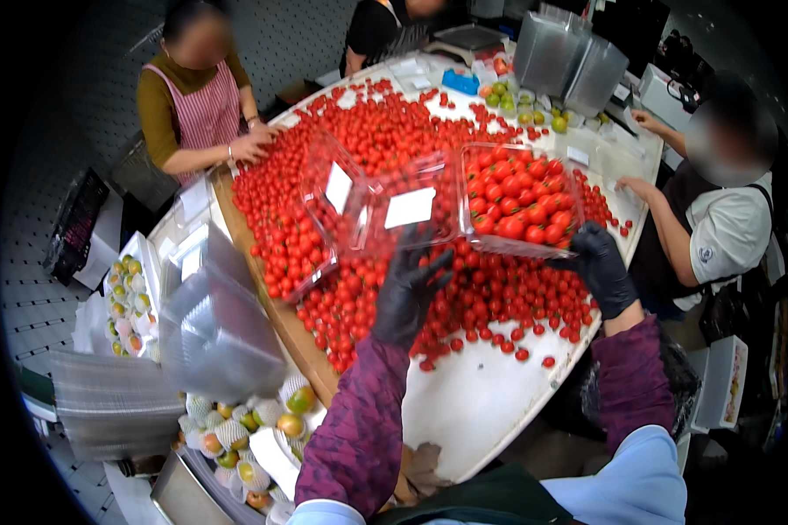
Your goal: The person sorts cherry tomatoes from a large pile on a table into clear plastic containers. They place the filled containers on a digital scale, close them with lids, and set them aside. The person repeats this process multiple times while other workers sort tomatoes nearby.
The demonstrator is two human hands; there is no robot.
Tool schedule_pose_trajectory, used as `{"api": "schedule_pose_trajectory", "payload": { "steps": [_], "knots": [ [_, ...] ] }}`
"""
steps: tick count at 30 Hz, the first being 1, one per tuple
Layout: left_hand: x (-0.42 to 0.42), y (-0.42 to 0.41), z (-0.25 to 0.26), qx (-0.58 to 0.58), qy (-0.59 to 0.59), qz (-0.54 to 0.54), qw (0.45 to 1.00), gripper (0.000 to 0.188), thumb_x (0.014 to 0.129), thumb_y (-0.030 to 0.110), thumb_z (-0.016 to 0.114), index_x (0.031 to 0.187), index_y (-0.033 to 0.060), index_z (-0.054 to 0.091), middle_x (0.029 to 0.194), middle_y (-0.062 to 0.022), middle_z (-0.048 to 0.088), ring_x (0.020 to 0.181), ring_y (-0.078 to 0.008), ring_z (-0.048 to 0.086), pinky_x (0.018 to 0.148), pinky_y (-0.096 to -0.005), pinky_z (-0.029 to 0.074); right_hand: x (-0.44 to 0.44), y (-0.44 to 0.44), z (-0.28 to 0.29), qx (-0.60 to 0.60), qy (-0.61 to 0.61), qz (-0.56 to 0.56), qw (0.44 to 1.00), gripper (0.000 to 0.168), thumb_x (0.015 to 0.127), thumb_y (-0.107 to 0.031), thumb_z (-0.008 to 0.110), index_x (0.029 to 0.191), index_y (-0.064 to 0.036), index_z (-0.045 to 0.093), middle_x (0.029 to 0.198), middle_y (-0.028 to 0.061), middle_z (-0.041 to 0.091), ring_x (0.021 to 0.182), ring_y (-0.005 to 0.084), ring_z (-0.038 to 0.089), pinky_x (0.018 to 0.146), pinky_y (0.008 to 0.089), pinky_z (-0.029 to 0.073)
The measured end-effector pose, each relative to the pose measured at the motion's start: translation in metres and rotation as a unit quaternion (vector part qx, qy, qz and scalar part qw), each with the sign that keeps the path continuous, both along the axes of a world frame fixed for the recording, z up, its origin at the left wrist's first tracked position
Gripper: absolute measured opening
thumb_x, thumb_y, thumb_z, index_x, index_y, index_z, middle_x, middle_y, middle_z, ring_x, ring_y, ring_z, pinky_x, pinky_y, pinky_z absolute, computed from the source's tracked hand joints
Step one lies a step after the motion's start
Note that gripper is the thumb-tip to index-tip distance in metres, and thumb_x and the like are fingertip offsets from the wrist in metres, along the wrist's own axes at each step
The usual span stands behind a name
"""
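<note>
My right hand [601, 269], in a black glove, grips the lower right corner of a clear plastic clamshell box [520, 248] heaped with cherry tomatoes. Its hinged lid [368, 244] is folded out to the left and carries a white label [410, 208]. Just below the lid, my left hand [410, 295], gloved too, has its fingers apart; its fingertips overlap the lid's lower edge, and contact is unclear. Loose cherry tomatoes [486, 295] spread under and around the box. Left of it, another clear clamshell [312, 279] lies among the tomatoes, also with tomatoes showing in it.
Stacked clear plastic boxes [220, 328] and foam-netted fruit [236, 440] stand at the left, beyond a cardboard strip [269, 315]. More box stacks [551, 52] and green tomatoes [502, 96] sit at the back. A co-worker's hands [253, 144] reach into the tomatoes; other people are around the white table [479, 407].
</note>
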State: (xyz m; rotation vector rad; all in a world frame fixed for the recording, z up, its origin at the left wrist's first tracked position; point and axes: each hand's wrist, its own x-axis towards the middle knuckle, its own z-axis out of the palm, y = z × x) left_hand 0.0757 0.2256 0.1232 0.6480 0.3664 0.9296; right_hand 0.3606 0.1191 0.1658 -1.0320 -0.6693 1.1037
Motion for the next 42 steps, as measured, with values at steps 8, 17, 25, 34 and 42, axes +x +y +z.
{"api": "schedule_pose_trajectory", "payload": {
  "steps": [8,17,25,34,42],
  "knots": [
    [-0.076,-0.086,0.004,-0.063,-0.127,-0.12,0.983,0.069,0.085,0.041,0.052,0.136,-0.0013,0.032,0.134,-0.0292,0.037,0.118,-0.0443,0.044,0.09,-0.057,0.045,0.001,-0.112,0.008,-0.11,-0.051,0.105,0.987,0.01,0.076,-0.009,0.061,0.084,-0.007,0.055,0.077,-0.0002,0.058,0.067,0.0081,0.056,0.059,0.0215,0.045],
    [-0.173,-0.201,-0.046,-0.133,0.201,-0.183,0.953,0.067,0.084,0.01,0.06,0.142,0.0054,0.026,0.119,-0.0126,0.054,0.099,-0.023,0.06,0.085,-0.0327,0.05,-0.1,-0.073,-0.1,-0.183,-0.242,0.267,0.915,0.017,0.075,-0.019,0.066,0.069,-0.009,0.053,0.065,-0.0048,0.048,0.061,0.0063,0.045,0.057,0.023,0.035],
    [-0.161,-0.305,-0.069,-0.127,0.247,0.035,0.96,0.081,0.085,-0.004,0.055,0.148,0.0144,0.008,0.132,-0.0118,0.04,0.109,-0.0224,0.052,0.09,-0.0345,0.046,-0.192,-0.039,-0.124,-0.187,-0.138,0.247,0.941,0.025,0.082,-0.023,0.067,0.102,-0.01,0.059,0.093,-0.0008,0.059,0.086,0.0099,0.057,0.077,0.0266,0.047],
    [-0.143,-0.277,-0.065,-0.16,0.296,0.218,0.916,0.045,0.089,0.01,0.055,0.13,-0.0015,0.043,0.122,-0.0097,0.053,0.107,-0.0167,0.053,0.089,-0.0291,0.044,-0.175,-0.132,-0.123,-0.269,-0.125,0.249,0.922,0.029,0.087,-0.015,0.06,0.114,-0.004,0.056,0.104,0.0037,0.06,0.093,0.0114,0.055,0.077,0.0254,0.046],
    [-0.106,-0.272,-0.112,-0.105,0.149,0.37,0.911,0.035,0.086,0.01,0.057,0.12,0.0028,0.049,0.12,-0.01,0.054,0.111,-0.0225,0.051,0.094,-0.0371,0.043,-0.169,-0.118,-0.15,-0.164,0.078,0.217,0.959,0.031,0.085,-0.01,0.058,0.115,-0.004,0.052,0.106,0.0038,0.058,0.101,0.0162,0.055,0.09,0.0299,0.044]
  ]
}}
